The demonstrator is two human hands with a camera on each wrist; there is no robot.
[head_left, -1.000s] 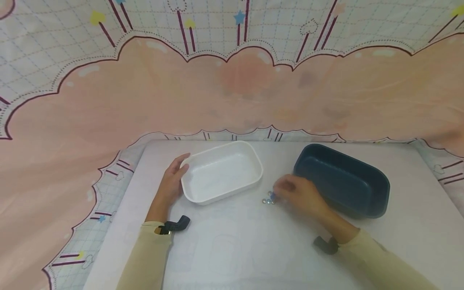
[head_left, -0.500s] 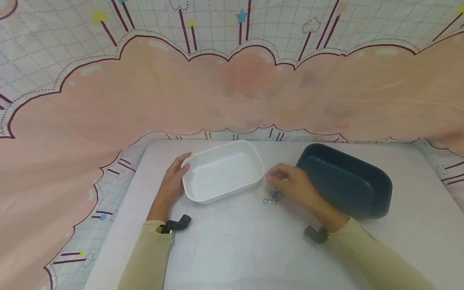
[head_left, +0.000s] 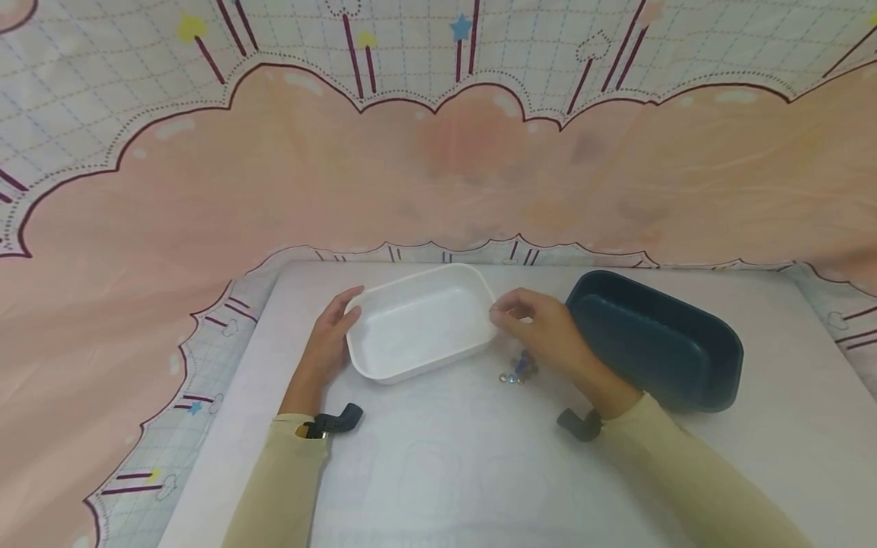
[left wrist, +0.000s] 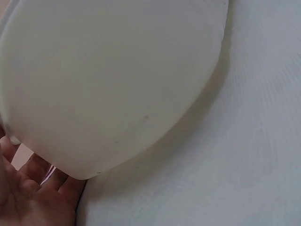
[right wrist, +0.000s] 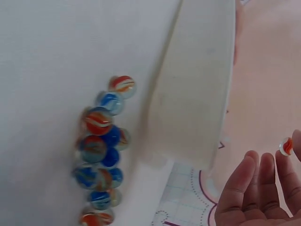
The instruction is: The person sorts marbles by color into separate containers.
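My left hand (head_left: 324, 342) grips the left end of a white rectangular dish (head_left: 419, 367), its thumb over the rim. In the left wrist view the dish's outer wall (left wrist: 108, 89) covers part of the fingers. At the dish's right end, my right hand (head_left: 548, 327) is raised beside the rim. Between its thumb and a finger it pinches a clear marble with a red swirl (right wrist: 286, 146). Several glass marbles (head_left: 521, 367) lie on the table below this hand; in the right wrist view blue and orange-red swirled marbles (right wrist: 97, 121) form a loose cluster beside the dish.
A dark blue rectangular dish (head_left: 651, 335) stands at the right, close behind my right forearm. White covering lies over the table (head_left: 425, 464). A patterned peach cloth (head_left: 342, 175) hangs behind the table's far edge.
My right hand has moved left and up from the marbles to the white dish's right rim, and more of the cluster shows. The left hand keeps its grip on the dish.
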